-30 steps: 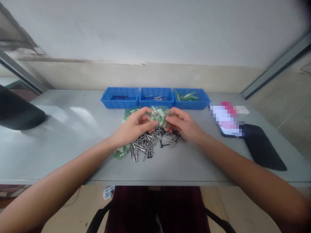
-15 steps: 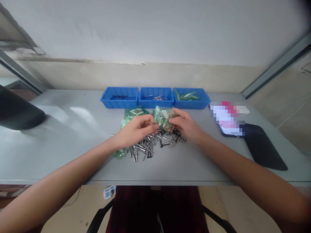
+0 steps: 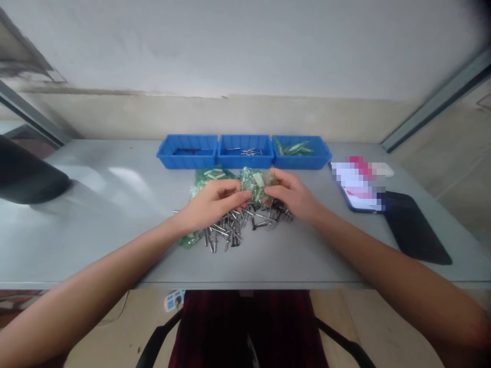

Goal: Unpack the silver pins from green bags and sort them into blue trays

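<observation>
Between my two hands is a clear greenish plastic bag (image 3: 253, 185) with pale pieces inside. My left hand (image 3: 217, 202) pinches its left edge between thumb and fingers. On the other side my right hand (image 3: 291, 193) is closed on the bag's right edge. Under and in front of the hands lies a loose pile of pop rivets (image 3: 220, 232), silver with long pins, mixed with some black screws (image 3: 254, 224). More green plastic bags (image 3: 215, 174) with pale pieces lie behind and beneath my left hand, partly hidden by it.
Along the back stand three blue bins: the left bin (image 3: 187, 161) holds dark pieces, the middle bin (image 3: 245, 161) silver rivets, the right bin (image 3: 301, 162) green bags. A phone (image 3: 355, 191) and black pad (image 3: 416, 230) lie right; a dark cylinder (image 3: 30, 174) is left.
Both hands keep hold of the plastic bag in nearly the same place. The pale pieces in it have shifted slightly. The whole view has moved a little.
</observation>
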{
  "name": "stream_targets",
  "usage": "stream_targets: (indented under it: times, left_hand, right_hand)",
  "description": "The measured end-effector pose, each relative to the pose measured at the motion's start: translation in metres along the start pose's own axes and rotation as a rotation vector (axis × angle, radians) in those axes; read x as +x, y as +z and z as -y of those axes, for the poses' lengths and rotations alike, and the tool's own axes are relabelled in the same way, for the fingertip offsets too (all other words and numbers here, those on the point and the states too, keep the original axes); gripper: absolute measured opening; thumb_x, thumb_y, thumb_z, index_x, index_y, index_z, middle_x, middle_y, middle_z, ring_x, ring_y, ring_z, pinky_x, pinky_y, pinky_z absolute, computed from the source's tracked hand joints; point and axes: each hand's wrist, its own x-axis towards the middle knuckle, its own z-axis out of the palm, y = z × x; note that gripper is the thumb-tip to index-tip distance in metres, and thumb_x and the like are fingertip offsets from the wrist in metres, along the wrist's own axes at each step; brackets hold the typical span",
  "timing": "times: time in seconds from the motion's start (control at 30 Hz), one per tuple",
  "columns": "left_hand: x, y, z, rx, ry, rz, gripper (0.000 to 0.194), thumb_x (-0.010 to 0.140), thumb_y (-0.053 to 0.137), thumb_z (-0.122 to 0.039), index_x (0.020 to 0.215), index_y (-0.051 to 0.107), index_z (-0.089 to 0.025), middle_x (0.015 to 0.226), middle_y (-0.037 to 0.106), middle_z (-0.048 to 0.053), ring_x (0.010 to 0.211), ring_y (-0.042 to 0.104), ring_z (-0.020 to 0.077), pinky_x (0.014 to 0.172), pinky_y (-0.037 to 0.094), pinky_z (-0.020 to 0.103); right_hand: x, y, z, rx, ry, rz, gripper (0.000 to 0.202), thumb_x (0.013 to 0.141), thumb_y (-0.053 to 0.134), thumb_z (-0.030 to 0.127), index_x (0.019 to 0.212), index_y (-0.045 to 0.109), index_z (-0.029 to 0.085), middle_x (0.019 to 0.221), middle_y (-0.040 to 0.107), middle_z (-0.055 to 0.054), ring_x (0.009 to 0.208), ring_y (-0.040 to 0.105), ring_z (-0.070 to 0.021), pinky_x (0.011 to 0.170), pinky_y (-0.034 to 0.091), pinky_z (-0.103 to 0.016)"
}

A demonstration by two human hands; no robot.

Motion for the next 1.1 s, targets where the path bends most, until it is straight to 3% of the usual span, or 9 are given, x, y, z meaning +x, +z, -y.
stream_targets:
  times: [0.7, 0.97, 1.1]
  left_hand:
    - [-0.0004, 0.0020, 0.0023, -0.118, 0.021, -0.028, 0.028, 0.089, 0.057, -0.039, 0.072, 0.048, -0.020, 0.068, 0.058, 0.001, 0.065, 0.055, 0.0145, 0.057, 0.039, 0.026]
    - [0.0001, 0.0004, -0.0028, -0.005, 0.107, -0.046, 0.024, 0.090, 0.056, -0.035, 0.074, 0.052, -0.018, 0.075, 0.048, 0.000, 0.068, 0.046, 0.0126, 0.059, 0.036, 0.026]
    - [0.0004, 0.0011, -0.0003, 0.049, 0.172, -0.059, 0.027, 0.090, 0.057, -0.034, 0.070, 0.048, -0.018, 0.074, 0.043, -0.001, 0.068, 0.041, 0.0117, 0.058, 0.033, 0.025]
  right_hand:
    - [-0.0019, 0.0031, 0.0024, 0.064, -0.012, -0.033, 0.017, 0.085, 0.059, 0.029, 0.075, 0.049, 0.021, 0.063, 0.052, 0.005, 0.061, 0.054, -0.0105, 0.056, 0.043, -0.025]
    - [0.0007, 0.0060, -0.0026, -0.129, -0.002, -0.114, 0.020, 0.086, 0.060, 0.041, 0.090, 0.052, 0.022, 0.075, 0.054, 0.003, 0.065, 0.051, -0.0106, 0.058, 0.041, -0.025]
    - [-0.0007, 0.0056, -0.0013, -0.203, -0.014, -0.109, 0.021, 0.086, 0.061, 0.039, 0.084, 0.049, 0.022, 0.072, 0.049, 0.004, 0.060, 0.046, -0.0091, 0.054, 0.036, -0.024]
